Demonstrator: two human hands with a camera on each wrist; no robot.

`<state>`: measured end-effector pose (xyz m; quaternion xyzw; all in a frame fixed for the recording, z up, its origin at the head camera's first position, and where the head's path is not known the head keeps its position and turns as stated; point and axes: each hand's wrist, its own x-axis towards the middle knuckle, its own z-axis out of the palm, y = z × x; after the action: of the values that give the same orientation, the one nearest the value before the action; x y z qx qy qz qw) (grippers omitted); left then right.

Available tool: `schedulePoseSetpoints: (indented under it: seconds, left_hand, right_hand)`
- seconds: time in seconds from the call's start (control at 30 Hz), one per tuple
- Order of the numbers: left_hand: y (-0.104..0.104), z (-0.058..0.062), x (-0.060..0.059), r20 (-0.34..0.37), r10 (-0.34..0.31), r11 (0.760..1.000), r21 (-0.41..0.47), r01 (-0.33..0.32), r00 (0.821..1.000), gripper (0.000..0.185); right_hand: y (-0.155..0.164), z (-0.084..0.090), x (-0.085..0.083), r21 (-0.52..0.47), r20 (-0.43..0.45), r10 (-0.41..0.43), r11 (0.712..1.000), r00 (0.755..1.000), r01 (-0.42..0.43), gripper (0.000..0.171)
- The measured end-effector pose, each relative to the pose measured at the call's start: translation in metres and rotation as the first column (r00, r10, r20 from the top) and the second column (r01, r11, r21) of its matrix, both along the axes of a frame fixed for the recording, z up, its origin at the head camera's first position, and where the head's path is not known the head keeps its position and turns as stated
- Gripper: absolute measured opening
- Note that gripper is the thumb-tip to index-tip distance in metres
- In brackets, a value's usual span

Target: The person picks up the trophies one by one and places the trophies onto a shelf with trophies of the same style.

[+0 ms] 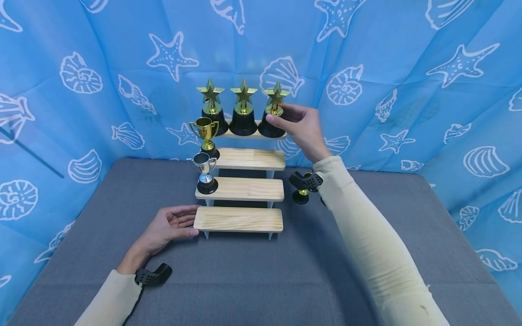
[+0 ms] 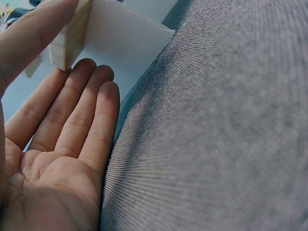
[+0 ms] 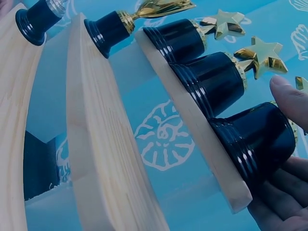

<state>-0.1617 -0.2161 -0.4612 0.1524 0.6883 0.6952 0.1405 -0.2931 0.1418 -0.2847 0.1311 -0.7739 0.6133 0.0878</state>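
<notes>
Nearest the head camera, 2 cream sleeves (image 1: 379,253) extend over the grey bench (image 1: 244,280). Left hand (image 1: 169,226) lies palm up on the bench, fingers straight and relaxed, holding nothing; its fingertips (image 1: 191,222) touch the left end of the lowest step (image 1: 238,219) of a 4-step wooden riser (image 1: 244,189). In the left wrist view the same fingertips (image 2: 103,79) sit just under the step's wooden corner (image 2: 70,38).

Right hand (image 1: 302,129) is raised at the right end of the top step (image 1: 253,134). Its grip is curled around the right star trophy (image 1: 274,111): thumb on the near side by the gold stem, fingers behind the black base, as the right wrist view shows with the thumb (image 3: 291,98) above the base (image 3: 260,139). This trophy stands upright on the top step.

Left of the grip stand the middle star trophy (image 1: 243,111) and the left star trophy (image 1: 212,108), all 3 close together in a row. Below and left of the grip, a gold cup (image 1: 205,133) stands at the left end of the 2nd step and a silver cup (image 1: 205,172) at the left end of the 3rd. Below the right wrist, a small gold-and-black object (image 1: 302,195) rests on the bench, partly hidden. Blue shell-print cloth (image 1: 408,68) hangs behind.
</notes>
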Motion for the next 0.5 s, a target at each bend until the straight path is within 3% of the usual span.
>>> schedulePoseSetpoints:
  seconds: [0.5]
  left_hand:
    - [0.001,-0.001,-0.001,-0.013,0.000,1.000,0.006,0.000,1.000,0.070]
  right_hand:
    - [0.019,-0.006,0.014,-0.113,-0.024,0.017,0.993,1.000,-0.020,0.063]
